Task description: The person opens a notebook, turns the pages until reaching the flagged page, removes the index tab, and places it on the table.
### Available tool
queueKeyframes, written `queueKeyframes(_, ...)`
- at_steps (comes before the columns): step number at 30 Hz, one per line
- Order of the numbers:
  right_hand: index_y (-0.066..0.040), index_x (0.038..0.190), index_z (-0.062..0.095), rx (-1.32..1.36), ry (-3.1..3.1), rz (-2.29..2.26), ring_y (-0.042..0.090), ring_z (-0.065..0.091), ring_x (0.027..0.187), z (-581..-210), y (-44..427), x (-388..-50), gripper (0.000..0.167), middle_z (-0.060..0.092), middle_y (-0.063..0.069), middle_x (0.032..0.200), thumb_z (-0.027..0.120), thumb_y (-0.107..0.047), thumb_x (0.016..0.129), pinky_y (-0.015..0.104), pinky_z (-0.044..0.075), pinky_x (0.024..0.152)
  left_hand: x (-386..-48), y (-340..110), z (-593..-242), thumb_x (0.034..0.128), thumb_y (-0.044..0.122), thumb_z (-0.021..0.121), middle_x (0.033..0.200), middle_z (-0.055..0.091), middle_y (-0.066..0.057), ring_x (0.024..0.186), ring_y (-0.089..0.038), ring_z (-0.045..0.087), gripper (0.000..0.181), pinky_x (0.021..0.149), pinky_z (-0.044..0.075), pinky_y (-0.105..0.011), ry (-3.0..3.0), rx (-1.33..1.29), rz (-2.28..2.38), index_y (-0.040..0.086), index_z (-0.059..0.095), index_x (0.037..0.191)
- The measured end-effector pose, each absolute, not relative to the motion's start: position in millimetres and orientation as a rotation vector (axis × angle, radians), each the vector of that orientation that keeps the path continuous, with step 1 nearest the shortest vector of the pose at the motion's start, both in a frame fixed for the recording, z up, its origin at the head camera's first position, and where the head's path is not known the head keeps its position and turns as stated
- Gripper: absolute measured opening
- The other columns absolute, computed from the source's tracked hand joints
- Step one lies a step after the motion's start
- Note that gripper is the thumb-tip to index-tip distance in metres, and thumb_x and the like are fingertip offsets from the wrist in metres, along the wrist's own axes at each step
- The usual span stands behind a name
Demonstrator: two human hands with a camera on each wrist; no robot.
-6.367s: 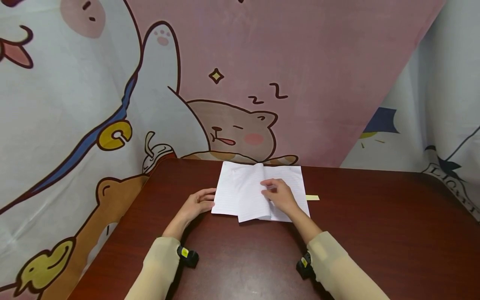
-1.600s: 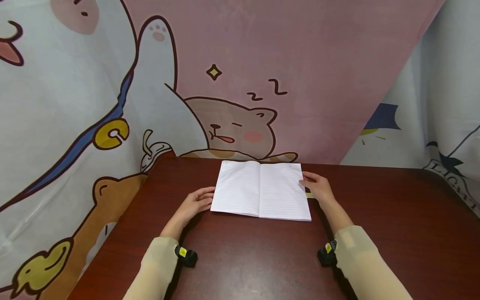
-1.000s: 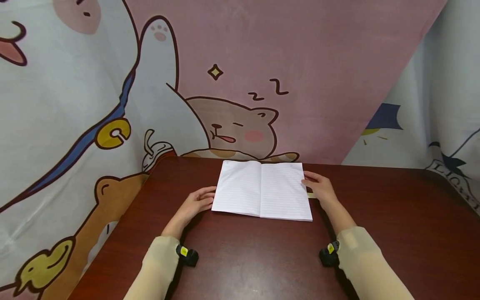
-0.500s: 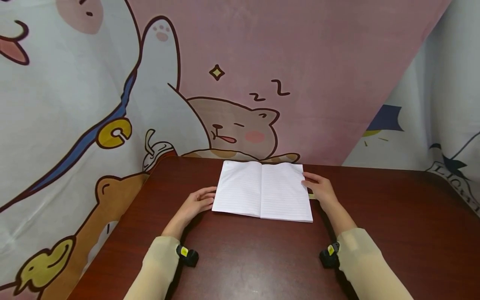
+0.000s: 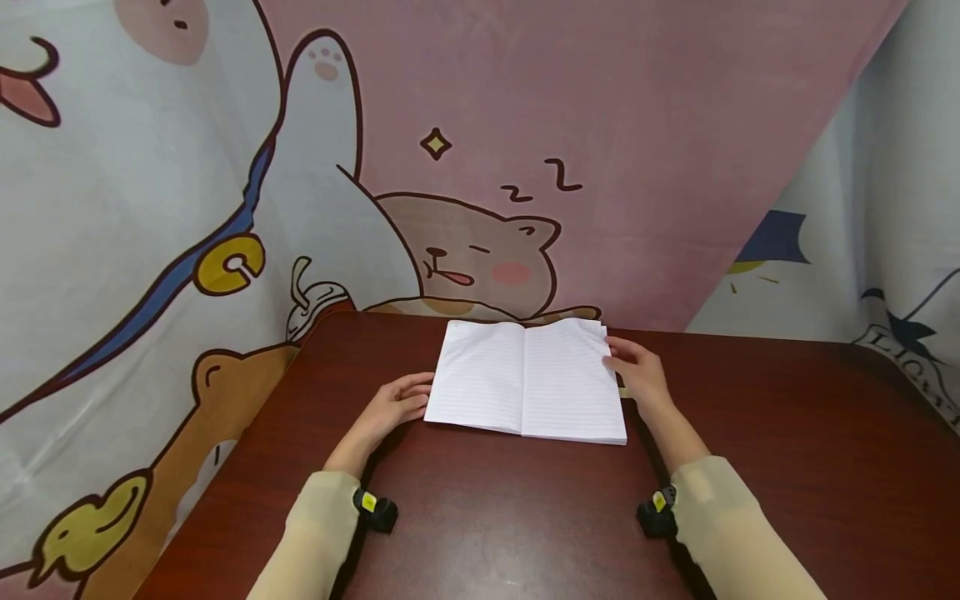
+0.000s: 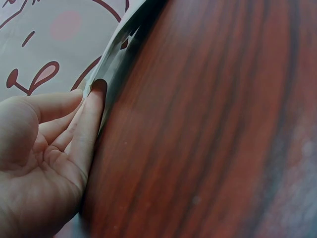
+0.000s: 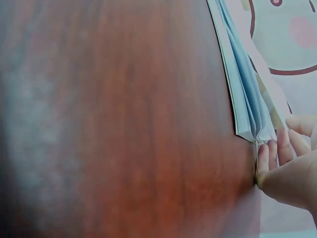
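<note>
An open notebook (image 5: pixel 476 379) with lined white pages lies at the far side of the table. At its left edge my left hand (image 5: pixel 392 407) pinches the cover and pages, thumb above and fingers below, as the left wrist view shows. My right hand (image 5: pixel 645 377) is at the right edge, its thumb on top of a page. In the right wrist view, that page's edge (image 7: pixel 270 94) stands lifted off the stack of pages (image 7: pixel 233 74), between thumb and fingers. A pale yellow tab (image 5: pixel 625 392) sticks out at the right edge, partly hidden by the hand.
The dark red wooden table (image 5: pixel 480 508) reaches out on both sides of the notebook. Behind it hangs a pink and white cloth (image 5: pixel 637 167) with cartoon animals. Black wrist cameras sit at both cream sleeves (image 5: pixel 315 517).
My right hand has gone from the middle of the notebook to its right edge, and the folded page now lies flat. Lately the right page's far edge has risen slightly. My left hand stays put.
</note>
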State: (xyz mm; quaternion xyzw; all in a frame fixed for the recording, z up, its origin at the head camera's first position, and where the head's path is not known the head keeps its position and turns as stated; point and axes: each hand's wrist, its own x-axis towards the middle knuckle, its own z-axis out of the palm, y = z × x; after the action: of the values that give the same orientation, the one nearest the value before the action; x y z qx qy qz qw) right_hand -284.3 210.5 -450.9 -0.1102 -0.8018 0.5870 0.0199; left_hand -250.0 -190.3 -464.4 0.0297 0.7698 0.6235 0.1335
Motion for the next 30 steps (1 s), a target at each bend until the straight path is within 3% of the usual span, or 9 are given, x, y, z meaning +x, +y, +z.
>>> queueKeyframes(6, -0.005, 0.14, 0.055, -0.352, -2.422, 1.769, -0.002, 0.054, 0.08, -450.4, 206.9, -286.6, 0.046, 0.066, -0.007, 0.094, 0.065, -0.01, 0.095, 0.01, 0.043, 0.072, -249.6, -190.6, -463.9, 0.1005, 0.003, 0.054, 0.135, 0.059, -0.023, 0.104, -0.012, 0.066, 0.044, 0.086, 0.057, -0.022, 2.231, 0.076, 1.811, 0.006, 0.05, 0.145)
queueKeyframes(11, -0.002, 0.125, 0.064, -0.441, -2.417, 1.69, -0.002, 0.053, 0.075, -448.5, 204.5, -285.7, 0.034, 0.063, -0.011, 0.086, 0.068, -0.012, 0.093, 0.01, 0.043, 0.068, -248.8, -190.9, -464.1, 0.1009, 0.003, 0.054, 0.136, 0.058, -0.023, 0.105, -0.012, 0.065, 0.044, 0.086, 0.056, -0.022, 2.22, 0.091, 1.815, 0.005, 0.05, 0.145)
queueKeyframes(19, -0.003, 0.11, 0.071, -0.35, -2.437, 1.538, -0.002, 0.052, 0.075, -447.4, 199.0, -288.0, 0.021, 0.066, -0.007, 0.086, 0.069, -0.011, 0.09, 0.012, 0.041, 0.067, -250.0, -191.6, -462.9, 0.1011, 0.004, 0.054, 0.138, 0.058, -0.024, 0.104, -0.01, 0.065, 0.045, 0.085, 0.056, -0.02, 2.208, 0.099, 1.826, 0.005, 0.049, 0.146)
queueKeyframes(25, -0.001, 0.113, 0.071, -0.157, -2.483, 1.558, -0.004, 0.052, 0.079, -446.8, 196.7, -286.8, 0.024, 0.071, 0.015, 0.108, 0.068, -0.014, 0.093, 0.012, 0.041, 0.071, -251.0, -190.6, -463.4, 0.1014, 0.005, 0.054, 0.137, 0.058, -0.024, 0.103, -0.009, 0.065, 0.045, 0.085, 0.056, -0.02, 2.209, 0.099, 1.818, 0.004, 0.049, 0.146)
queueKeyframes(30, 0.001, 0.117, 0.07, -0.008, -2.487, 1.629, -0.002, 0.053, 0.083, -445.3, 194.2, -282.7, 0.029, 0.07, 0.018, 0.113, 0.068, -0.017, 0.095, 0.012, 0.041, 0.072, -250.3, -191.2, -463.4, 0.1016, 0.005, 0.053, 0.139, 0.056, -0.026, 0.104, -0.011, 0.065, 0.045, 0.086, 0.056, -0.02, 2.21, 0.111, 1.817, 0.003, 0.047, 0.146)
